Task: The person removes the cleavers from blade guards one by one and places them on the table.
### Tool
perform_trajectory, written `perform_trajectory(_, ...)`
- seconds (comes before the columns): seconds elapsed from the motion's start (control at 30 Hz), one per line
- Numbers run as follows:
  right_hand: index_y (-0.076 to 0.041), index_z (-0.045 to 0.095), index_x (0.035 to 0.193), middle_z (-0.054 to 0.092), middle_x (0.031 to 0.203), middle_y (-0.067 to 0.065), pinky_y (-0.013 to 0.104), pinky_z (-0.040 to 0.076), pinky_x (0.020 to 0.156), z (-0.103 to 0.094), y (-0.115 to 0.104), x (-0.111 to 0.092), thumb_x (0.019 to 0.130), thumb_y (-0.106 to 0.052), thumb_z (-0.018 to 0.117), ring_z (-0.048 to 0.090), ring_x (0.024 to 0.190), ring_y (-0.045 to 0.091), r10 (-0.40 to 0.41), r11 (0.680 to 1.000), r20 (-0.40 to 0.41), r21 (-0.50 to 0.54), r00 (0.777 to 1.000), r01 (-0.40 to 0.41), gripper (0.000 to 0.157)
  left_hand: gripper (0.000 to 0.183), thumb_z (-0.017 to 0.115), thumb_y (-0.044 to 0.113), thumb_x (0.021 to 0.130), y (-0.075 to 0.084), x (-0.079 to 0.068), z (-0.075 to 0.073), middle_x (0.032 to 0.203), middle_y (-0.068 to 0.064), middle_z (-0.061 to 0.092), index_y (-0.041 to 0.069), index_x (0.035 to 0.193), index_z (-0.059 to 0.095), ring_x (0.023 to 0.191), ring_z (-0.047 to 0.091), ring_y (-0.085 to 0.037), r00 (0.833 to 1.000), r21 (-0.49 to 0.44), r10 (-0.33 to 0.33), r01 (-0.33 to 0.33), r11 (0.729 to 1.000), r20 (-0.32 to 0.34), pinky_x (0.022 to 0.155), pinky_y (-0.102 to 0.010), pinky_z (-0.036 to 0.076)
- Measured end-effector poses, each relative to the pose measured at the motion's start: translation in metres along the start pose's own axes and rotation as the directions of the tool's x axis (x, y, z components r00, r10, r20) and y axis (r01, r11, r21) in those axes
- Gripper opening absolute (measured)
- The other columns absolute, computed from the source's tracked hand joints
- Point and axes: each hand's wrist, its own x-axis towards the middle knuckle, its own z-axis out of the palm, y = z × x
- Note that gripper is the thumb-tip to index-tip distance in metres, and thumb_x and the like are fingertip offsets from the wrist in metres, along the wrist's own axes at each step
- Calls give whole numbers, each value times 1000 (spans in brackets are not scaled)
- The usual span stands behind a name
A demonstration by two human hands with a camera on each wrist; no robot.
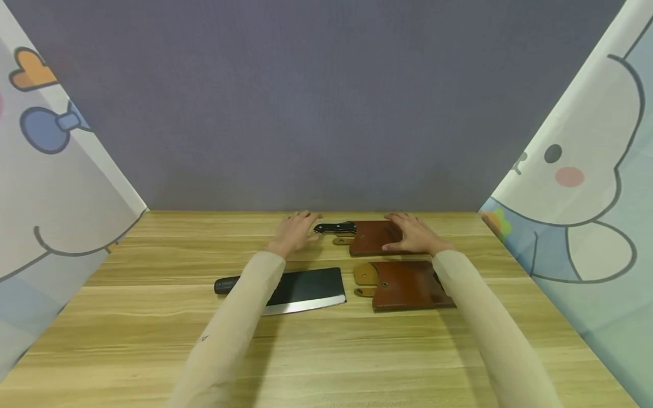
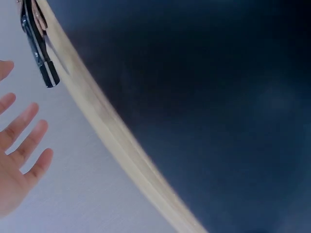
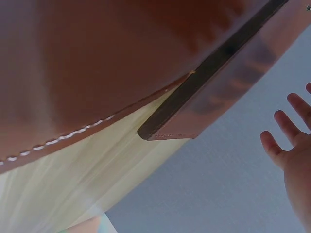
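Black-handled knife [image 1: 334, 228] looks done, in its leather sheath [image 1: 372, 237]; the cleaver [image 1: 312, 288] lies unsheathed yet. Left hand [image 1: 295, 231] and right hand [image 1: 413, 234] are spread wide.

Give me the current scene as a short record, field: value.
left hand: open, just left of the black knife handle
right hand: open, at the right end of the far brown sheath; contact unclear
black knife handle: sticks out left from the far brown sheath
cleaver: unsheathed, partly hidden by the left sleeve
near brown sheath: right of the cleaver, partly behind the right sleeve
surface: wood-grain table
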Motion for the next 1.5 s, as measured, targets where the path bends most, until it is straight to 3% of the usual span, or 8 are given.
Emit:
perform_trajectory(0.27,-5,33,141,32,143,22,68,21,99,5,3,3,71,-56,68,29,129,46,12,1000,37,-5,999,-11,93,54,59,36,88,2,8,8,133,-9,48,20,136,41,121,46,-32,1000,22,-25,24,999,4,98,-51,39)
perform_trajectory(0.8,-8,29,143,28,146,23,70,20,98,8,1,7,70,-55,70,26,130,47,60,998,129,6,990,-61,96,54,60,36,87,11,18,9,135,-6,47,22,136,42,123,45,-29,994,58,-95,91,994,61,99,-47,39)
perform_trajectory(1.23,-10,25,145,22,148,22,69,18,100,13,4,11,69,-59,68,19,134,47,90,996,197,7,976,-93,100,54,58,37,88,14,25,14,140,-4,44,24,137,41,126,42,-30,989,89,-94,84,992,117,102,-50,36)
perform_trajectory(1.5,-10,25,145,21,149,21,69,19,100,14,5,13,68,-60,69,19,133,47,98,995,211,1,972,-100,102,47,57,37,89,15,25,15,133,-4,51,23,133,46,121,48,-30,991,90,-74,64,994,108,100,-50,38)
